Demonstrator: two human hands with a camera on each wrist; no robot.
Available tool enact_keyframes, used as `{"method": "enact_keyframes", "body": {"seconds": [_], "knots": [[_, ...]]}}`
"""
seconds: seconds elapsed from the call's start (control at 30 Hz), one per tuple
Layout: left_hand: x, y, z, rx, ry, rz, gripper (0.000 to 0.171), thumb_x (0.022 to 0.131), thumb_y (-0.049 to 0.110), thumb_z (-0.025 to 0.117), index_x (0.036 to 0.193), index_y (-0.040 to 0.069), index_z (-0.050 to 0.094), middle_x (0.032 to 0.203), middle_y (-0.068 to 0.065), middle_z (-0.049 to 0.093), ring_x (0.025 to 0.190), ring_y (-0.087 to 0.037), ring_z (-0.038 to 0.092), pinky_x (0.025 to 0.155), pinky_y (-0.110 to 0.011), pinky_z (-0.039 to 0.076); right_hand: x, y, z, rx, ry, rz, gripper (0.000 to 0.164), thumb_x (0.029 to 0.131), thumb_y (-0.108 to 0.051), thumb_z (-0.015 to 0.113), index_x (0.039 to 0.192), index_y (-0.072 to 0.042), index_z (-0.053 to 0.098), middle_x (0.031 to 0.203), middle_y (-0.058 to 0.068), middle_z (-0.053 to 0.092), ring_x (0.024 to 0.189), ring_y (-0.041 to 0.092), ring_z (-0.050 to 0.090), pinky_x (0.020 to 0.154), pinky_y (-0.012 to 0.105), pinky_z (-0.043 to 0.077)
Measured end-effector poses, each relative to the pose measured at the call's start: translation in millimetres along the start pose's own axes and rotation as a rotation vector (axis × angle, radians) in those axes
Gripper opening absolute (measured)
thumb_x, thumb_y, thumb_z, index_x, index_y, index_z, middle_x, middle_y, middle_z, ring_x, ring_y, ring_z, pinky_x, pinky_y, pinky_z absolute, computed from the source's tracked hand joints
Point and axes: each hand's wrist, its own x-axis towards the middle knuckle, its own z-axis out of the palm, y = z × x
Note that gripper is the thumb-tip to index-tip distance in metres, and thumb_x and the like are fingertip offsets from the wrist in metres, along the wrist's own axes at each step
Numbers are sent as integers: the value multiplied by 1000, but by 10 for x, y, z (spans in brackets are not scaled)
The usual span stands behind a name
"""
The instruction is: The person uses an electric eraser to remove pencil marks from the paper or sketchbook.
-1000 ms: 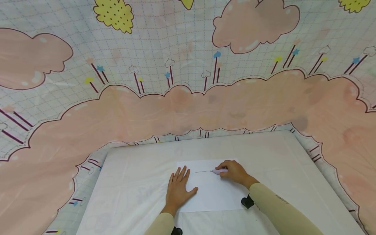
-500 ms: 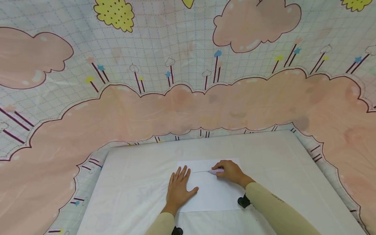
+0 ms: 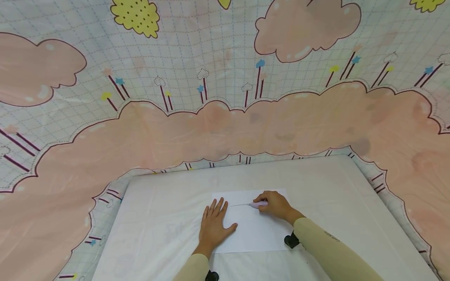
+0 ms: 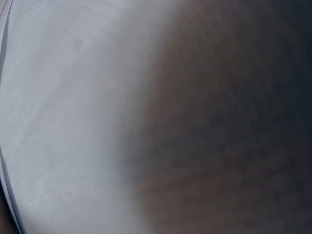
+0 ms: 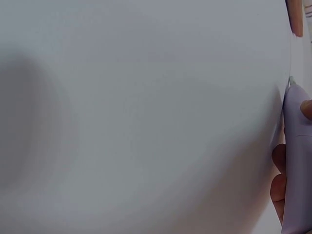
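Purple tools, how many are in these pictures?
1. The purple tool is in the right grip, its tip at the end of a thin line on the white paper. The right wrist view shows that same one.

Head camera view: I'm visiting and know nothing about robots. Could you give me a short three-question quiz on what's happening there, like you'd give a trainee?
1. Which hand holds the lavender tool?
2. True or false: the left hand lies with its fingers spread over the left edge of the white sheet.
3. Fill in the missing word: the thin line on the white sheet runs between the left hand and the tool's ____.

Key:
1. The right hand.
2. True.
3. Tip.
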Motion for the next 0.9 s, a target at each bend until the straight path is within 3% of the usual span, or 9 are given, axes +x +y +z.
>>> {"method": "enact_keyframes", "body": {"seconds": [0.6,0.9], "knots": [[7,21,-40,-9,-22,-3,87,85,69,54,153,19,38,162,1,28,152,-24,18,123,-48,14,41,-17,37,-15,-6,-13,22,82,-11,76,104,-17,77,101,-5,72,99,18,66,91,43,54],[1,13,-33,11,-8,4,86,85,71,53,153,19,39,161,1,29,151,-24,20,123,-48,16,11,42,-10,-4,-7,38,22,81,-12,79,102,-19,78,100,-7,71,95,14,64,89,42,54]]}}
